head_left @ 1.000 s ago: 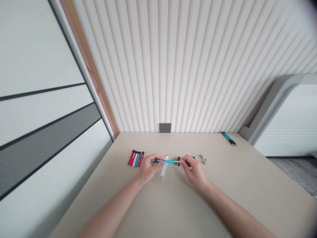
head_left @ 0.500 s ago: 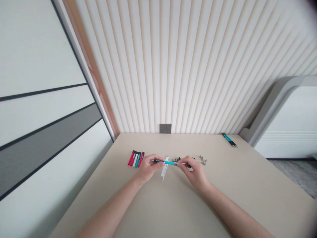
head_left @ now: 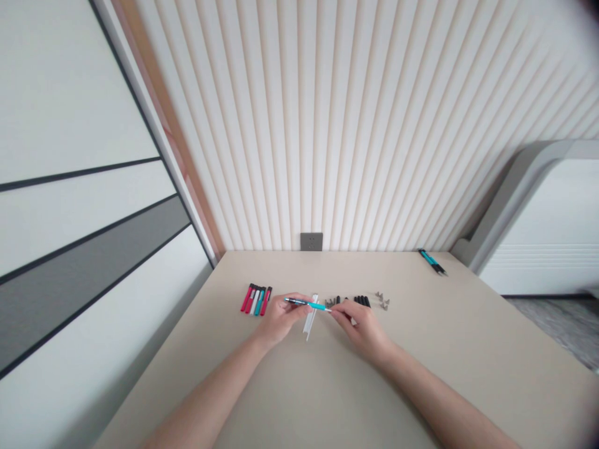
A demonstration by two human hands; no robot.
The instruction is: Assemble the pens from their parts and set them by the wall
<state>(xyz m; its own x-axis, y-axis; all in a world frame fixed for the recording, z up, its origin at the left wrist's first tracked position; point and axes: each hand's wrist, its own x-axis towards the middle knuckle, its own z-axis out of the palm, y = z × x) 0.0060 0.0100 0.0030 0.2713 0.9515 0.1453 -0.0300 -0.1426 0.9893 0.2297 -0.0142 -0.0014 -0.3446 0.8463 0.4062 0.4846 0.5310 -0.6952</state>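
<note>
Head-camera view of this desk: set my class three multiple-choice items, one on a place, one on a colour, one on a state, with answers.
1. Where do the white strips lie?
A) Against the wall
B) Between the left hand and right hand
C) On the floor

2. What colour is the barrel of the pen in the left hand?
A) Teal
B) Red
C) Yellow

3. How is the second teal pen on the desk placed?
A) Upright
B) Held
C) Lying flat

1 B: they lie below the gap between the hands.
2 A: the barrel shows teal.
3 C: it rests along the far edge.

The pen [head_left: 309,304] is teal and black.
</note>
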